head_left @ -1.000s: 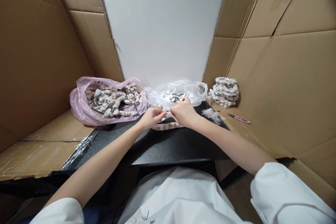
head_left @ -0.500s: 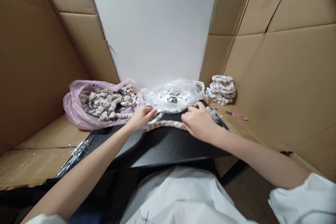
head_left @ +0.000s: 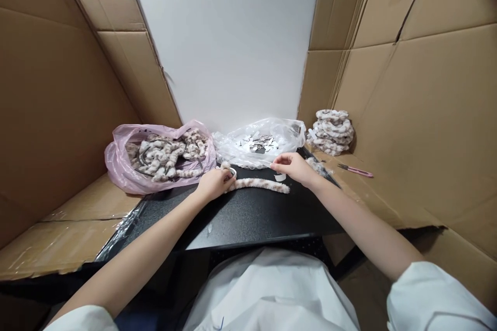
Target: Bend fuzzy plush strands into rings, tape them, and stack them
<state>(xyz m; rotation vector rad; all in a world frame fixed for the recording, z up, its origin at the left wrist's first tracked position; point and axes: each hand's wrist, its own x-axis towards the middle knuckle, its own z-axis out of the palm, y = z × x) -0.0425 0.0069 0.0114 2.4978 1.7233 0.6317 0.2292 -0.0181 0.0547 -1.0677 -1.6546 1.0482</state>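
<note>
Left hand (head_left: 214,184) at mottled, fluffy strip (head_left: 261,184)

Left hand (head_left: 215,184): holding white ring (head_left: 233,171) beside furry strip (head_left: 260,184)
Right hand (head_left: 294,167): near white scrap (head_left: 280,178)
Pink bag (head_left: 116,168): far left
Furry rings (head_left: 332,133): far right
Tabletop (head_left: 252,220): black

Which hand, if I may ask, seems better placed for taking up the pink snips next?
Probably the right hand: it is nearer the pink snips, while the left hand, farther away, seems to hold a white ring.
</note>
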